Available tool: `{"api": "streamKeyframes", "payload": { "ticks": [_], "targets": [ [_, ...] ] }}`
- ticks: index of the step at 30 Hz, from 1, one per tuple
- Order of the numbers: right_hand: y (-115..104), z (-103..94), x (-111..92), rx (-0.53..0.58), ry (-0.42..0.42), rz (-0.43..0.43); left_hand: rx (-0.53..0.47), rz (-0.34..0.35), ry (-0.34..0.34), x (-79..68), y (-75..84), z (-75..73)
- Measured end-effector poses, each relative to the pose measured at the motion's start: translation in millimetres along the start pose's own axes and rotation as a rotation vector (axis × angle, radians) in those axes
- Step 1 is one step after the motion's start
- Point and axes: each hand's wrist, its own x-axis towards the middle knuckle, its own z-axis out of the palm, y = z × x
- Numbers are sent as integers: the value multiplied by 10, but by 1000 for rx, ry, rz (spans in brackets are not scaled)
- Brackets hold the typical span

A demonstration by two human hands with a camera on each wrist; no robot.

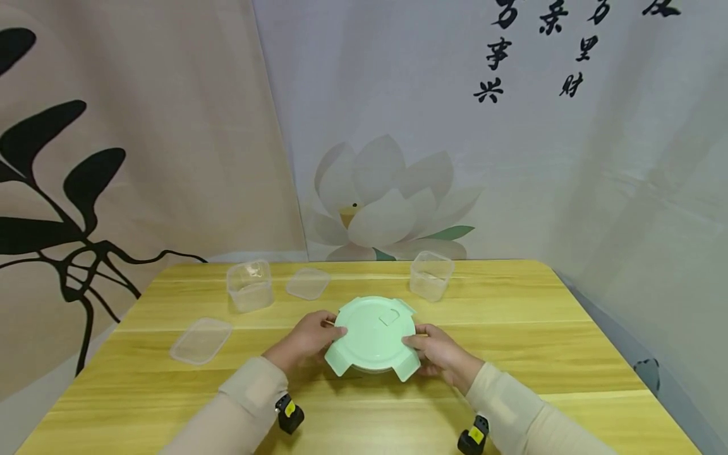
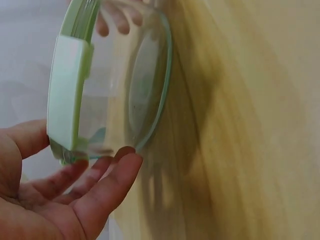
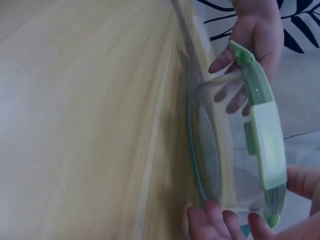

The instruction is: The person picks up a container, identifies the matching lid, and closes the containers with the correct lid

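Note:
A round glass food container (image 2: 112,85) with a mint-green clip lid (image 1: 375,332) is held between both hands above the front middle of the table. My left hand (image 1: 311,338) grips its left side, thumb at the lid's edge and fingers along the glass. On the opposite side my right hand (image 1: 440,355) holds it likewise, thumb on the lid rim, fingers low against the glass (image 3: 215,135). The lid sits on the bowl, its side flaps slanting outward. Through the clear wall I see nothing inside. A shadow lies on the wood beneath the base.
Behind, on the wooden table (image 1: 540,328), stand a clear plastic tub (image 1: 250,287) at left and another clear tub (image 1: 431,276) at right. Two flat translucent lids lie there: one lid (image 1: 308,284) at the back, one lid (image 1: 201,341) at left. A printed curtain (image 1: 512,170) hangs behind.

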Motion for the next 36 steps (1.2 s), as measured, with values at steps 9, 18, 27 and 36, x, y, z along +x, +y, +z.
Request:
{"api": "streamKeyframes", "payload": {
  "ticks": [9, 18, 27, 36],
  "targets": [
    [117, -42, 71, 39, -88, -13, 6, -4, -84, 134, -30, -101],
    [38, -6, 26, 61, -88, 7, -2, -30, -92, 167, -31, -118],
    [23, 32, 95, 78, -43, 41, 3, -18, -121, 194, -27, -129],
    [14, 12, 148, 90, -63, 51, 17, -29, -143, 260, 1, -170]
  ]
}}
